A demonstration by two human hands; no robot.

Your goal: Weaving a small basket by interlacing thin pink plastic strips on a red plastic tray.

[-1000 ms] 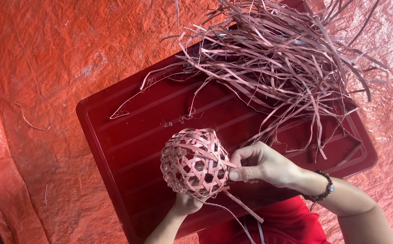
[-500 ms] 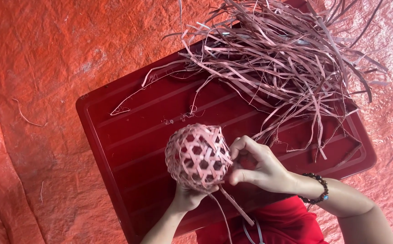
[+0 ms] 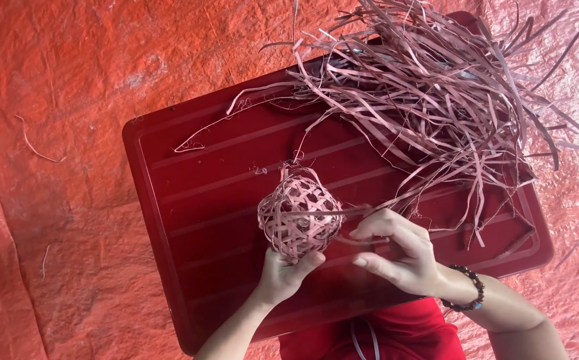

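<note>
Covering the floor is an orange tarp (image 3: 69,100); a dark red desk (image 3: 189,200) bears loose strips (image 3: 436,93). Left hand (image 3: 283,273) cups the woven ball (image 3: 299,215) mid-desk; right hand (image 3: 403,257) pinches one strip (image 3: 363,211), which might kink or snap under hard pulling.

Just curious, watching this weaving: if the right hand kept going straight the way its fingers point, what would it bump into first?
The right hand points left toward the woven ball, held from below by the left hand. It would probably meet the ball's side first, though depth is hard to judge from one view.
</note>
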